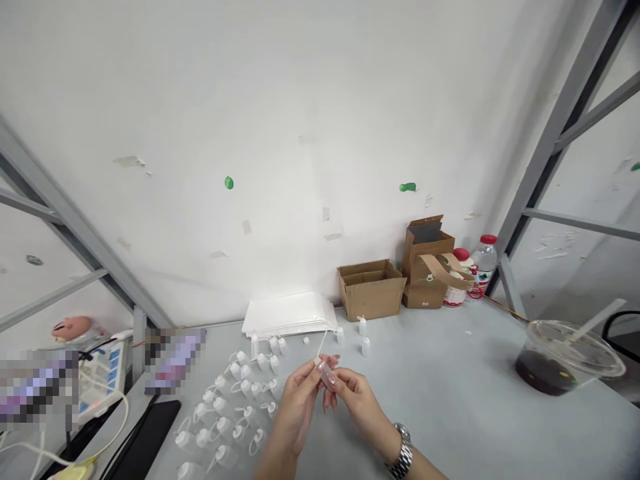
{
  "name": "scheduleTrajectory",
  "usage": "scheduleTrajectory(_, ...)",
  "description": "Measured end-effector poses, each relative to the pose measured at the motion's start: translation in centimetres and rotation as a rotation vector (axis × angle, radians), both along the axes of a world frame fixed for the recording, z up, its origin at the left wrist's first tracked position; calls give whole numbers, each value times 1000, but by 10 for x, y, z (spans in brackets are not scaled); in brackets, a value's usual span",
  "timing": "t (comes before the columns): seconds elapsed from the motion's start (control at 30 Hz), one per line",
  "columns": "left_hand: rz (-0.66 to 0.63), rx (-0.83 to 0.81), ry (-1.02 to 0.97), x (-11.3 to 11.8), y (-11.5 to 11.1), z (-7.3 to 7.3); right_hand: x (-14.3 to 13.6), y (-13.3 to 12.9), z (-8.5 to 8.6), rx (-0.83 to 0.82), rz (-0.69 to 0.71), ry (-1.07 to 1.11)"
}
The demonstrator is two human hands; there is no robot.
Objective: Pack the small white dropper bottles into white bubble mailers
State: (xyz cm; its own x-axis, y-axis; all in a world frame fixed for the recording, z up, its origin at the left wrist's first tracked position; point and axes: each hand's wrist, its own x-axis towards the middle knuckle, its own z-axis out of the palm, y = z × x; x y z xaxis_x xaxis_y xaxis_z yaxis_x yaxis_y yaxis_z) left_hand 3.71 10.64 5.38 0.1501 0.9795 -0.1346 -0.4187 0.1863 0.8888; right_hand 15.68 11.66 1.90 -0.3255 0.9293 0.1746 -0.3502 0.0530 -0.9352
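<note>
My left hand [301,395] and my right hand [354,395] meet above the grey table at the lower middle. Between their fingertips they hold a small clear bottle [328,377], tilted, with a thin white strap or tip sticking up from its top. The fingers of both hands are closed around it and partly hide it. Left of my left hand stand several small translucent bottles [223,427] with white caps and looped straps. Further back, a few more small bottles [365,347] stand near the white stack.
A stack of white sheets [290,315], an open cardboard box [375,297], a brown paper bag [425,273] and bottles [484,260] line the wall. A lidded cup [545,367] with dark drink stands right. A power strip [103,377] and cables lie left.
</note>
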Motion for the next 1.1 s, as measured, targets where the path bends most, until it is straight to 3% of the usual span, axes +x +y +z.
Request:
scheduleTrajectory(0.2, -60, 22, -34, -1, -2, 3, 2, 1, -5, -75, 97, 152)
scheduleTrajectory(0.3, -23, 25, 11, -1, -2, 2, 2, 2, -3, -115, 161, 179)
scheduleTrajectory(0.47, 174, -9, 98, 0, 1, -1, 4, 2, 8, -6, 46, 14)
scheduleTrajectory(0.63, 102, -10, -22, 4, 0, -1, 5, 2, 7, -21, -45, -53)
scheduleTrajectory(0.87, 107, -14, 5, 6, -3, 1, 3, 3, 8, -77, 65, 104)
scheduleTrajectory(1.1, 109, -72, -78, 6, 0, -6, 2, 1, 7, -52, 38, 65)
